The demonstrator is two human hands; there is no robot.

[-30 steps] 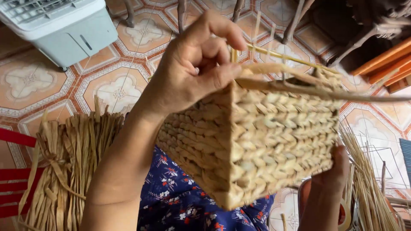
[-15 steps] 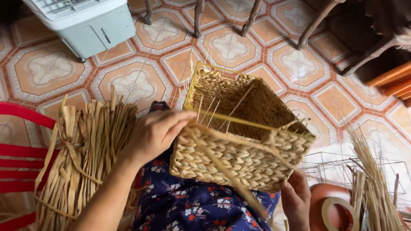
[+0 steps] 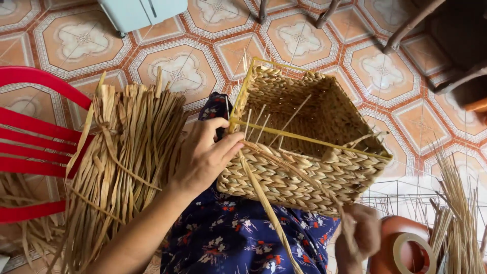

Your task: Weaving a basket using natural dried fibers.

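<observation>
A rectangular woven straw basket [image 3: 309, 167] with a yellow wire rim rests on my lap, its opening facing up. My left hand [image 3: 205, 155] grips the basket's near left corner, thumb on the rim. A loose flat straw strand [image 3: 266, 208] hangs from that corner down across my lap. My right hand [image 3: 357, 238] is below the basket's right side, blurred, closed around the end of a straw strand. Several thin upright stakes stick out inside the basket near my left hand.
A thick bundle of dried straw [image 3: 122, 162] lies on a red plastic chair [image 3: 35, 132] to my left. Thin reeds [image 3: 459, 213], a wire frame and a tape roll [image 3: 413, 251] are at the right. A pale blue appliance [image 3: 142, 12] and chair legs stand on the patterned tile floor.
The basket has come down from in front of the camera onto my lap, opening turned upward. My left hand shifted from its top edge to the left corner; my right hand pulls a strand downward.
</observation>
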